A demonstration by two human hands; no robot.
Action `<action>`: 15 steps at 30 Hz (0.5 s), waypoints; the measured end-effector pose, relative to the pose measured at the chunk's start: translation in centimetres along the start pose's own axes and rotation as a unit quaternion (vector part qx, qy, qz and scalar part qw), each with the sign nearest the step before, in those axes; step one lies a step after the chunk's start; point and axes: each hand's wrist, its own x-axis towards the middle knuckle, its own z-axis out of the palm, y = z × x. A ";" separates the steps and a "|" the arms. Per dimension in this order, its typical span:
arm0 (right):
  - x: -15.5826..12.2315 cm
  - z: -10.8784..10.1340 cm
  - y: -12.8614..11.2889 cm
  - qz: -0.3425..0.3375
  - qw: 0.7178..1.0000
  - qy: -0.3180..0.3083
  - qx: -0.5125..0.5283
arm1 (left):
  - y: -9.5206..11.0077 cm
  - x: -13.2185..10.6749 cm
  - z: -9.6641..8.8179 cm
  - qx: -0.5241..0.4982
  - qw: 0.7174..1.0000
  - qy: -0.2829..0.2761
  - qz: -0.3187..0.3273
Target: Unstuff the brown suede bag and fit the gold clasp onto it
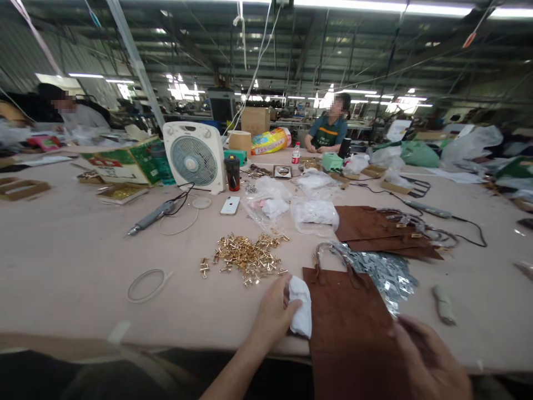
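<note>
Our left hand [277, 308] holds a white bundle [301, 305], the brown bag [353, 325] at its three o'clock, our right hand [435, 361] blurred, grip unclear.

Brown bag [350, 333]: dark brown, matte suede-like, rectangular, looks flattish. Top end on table [83, 266], lower part out over table's near edge, running out of view. Upper edge points toward table's far side, slightly slanted. Arched handle [318, 256] at that edge, thin, greyish-brown, bit shiny, fixed by brown tabs, loop leaning toward table's far side. Lower right of bag blurred, can't read detail. White bundle [300, 308]: small, soft, wrinkled wrap, longer than wide, rounded top, contents hidden. Stands roughly lengthwise at table's near edge, right alongside bag's left side; contact unclear.
</note>
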 end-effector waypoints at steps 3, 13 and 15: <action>-1.2 6.5 -4.7 -0.079 0.981 -0.179 -0.008 | -0.3 0.1 -0.5 -0.030 0.999 0.009 0.018; -4.3 16.4 -8.3 -0.034 0.970 -0.240 0.031 | -1.5 -0.6 -3.1 -0.268 0.960 0.085 0.006; -4.1 16.6 -8.3 0.022 0.967 -0.234 0.095 | -1.4 -0.6 -3.0 -0.336 0.938 0.088 -0.002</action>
